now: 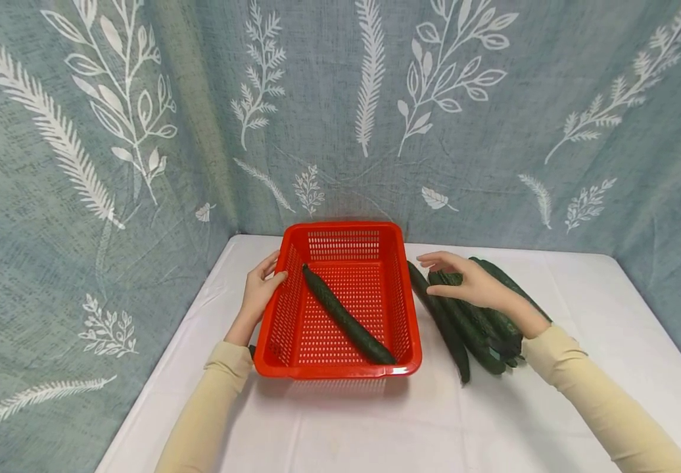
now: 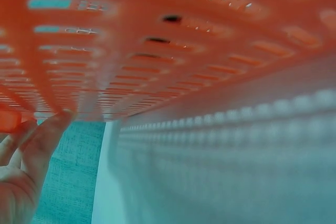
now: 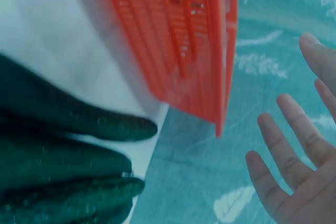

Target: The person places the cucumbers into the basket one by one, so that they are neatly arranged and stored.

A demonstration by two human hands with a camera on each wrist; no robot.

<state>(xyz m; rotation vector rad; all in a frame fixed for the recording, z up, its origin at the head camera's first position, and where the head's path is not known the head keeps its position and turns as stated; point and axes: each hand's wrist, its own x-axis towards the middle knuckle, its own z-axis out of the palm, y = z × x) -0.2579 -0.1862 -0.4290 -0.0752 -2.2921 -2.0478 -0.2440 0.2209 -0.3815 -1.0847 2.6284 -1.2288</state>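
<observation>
A red perforated plastic basket (image 1: 340, 372) stands on the table, with one long dark green cucumber (image 1: 349, 322) lying diagonally inside. My left hand (image 1: 258, 289) holds the basket's left rim, thumb at the top edge and fingers along the outside. In the left wrist view, that hand (image 2: 34, 156) reaches the rim beside the slotted wall. Above a group of cucumbers (image 1: 476, 328) right of the basket, my right hand (image 1: 470, 282) hovers with nothing in it. Its fingers (image 3: 286, 156) are spread and relaxed in the right wrist view, apart from the basket wall (image 3: 178, 61).
A white cloth covers the table (image 1: 340, 433). Behind and to the left hangs a blue-green curtain (image 1: 328, 125) with white leaf prints, close to the basket's far side. A small dark end of something (image 1: 252, 351) shows beside the basket's front left corner.
</observation>
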